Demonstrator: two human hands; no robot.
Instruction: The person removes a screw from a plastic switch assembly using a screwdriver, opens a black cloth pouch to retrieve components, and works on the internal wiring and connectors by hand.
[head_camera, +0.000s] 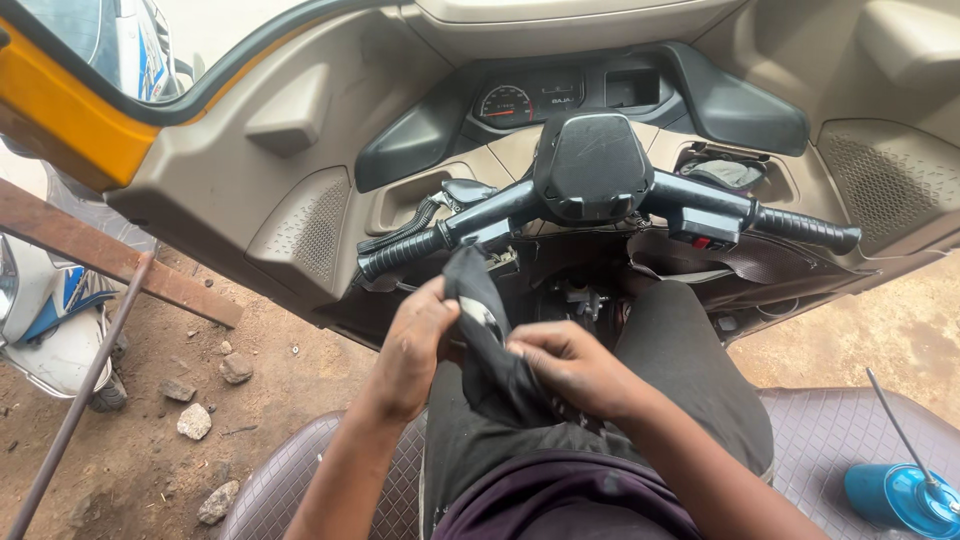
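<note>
A black cloth (487, 345) is held between both hands above the lap, just below the handlebar (600, 205). The left hand (415, 345) is curled around the cloth's left edge, fingers closed on it. The right hand (570, 365) is pinched on the cloth's lower right part, fingers (525, 350) together on the fabric. A small pale metal part (482, 318) is seen wrapped in the cloth between the fingers; its kind cannot be told. Above the fingers, the left grip (400, 255) and black centre cover (592, 165) are close, the instrument cluster (525, 98) farther up. Right of the fingers, a blue oil can (900, 497) is set on the quilted seat (840, 430). Left of the fingers, stones (195, 420) and a rusty bar (75, 405) are seen on dirt ground.
</note>
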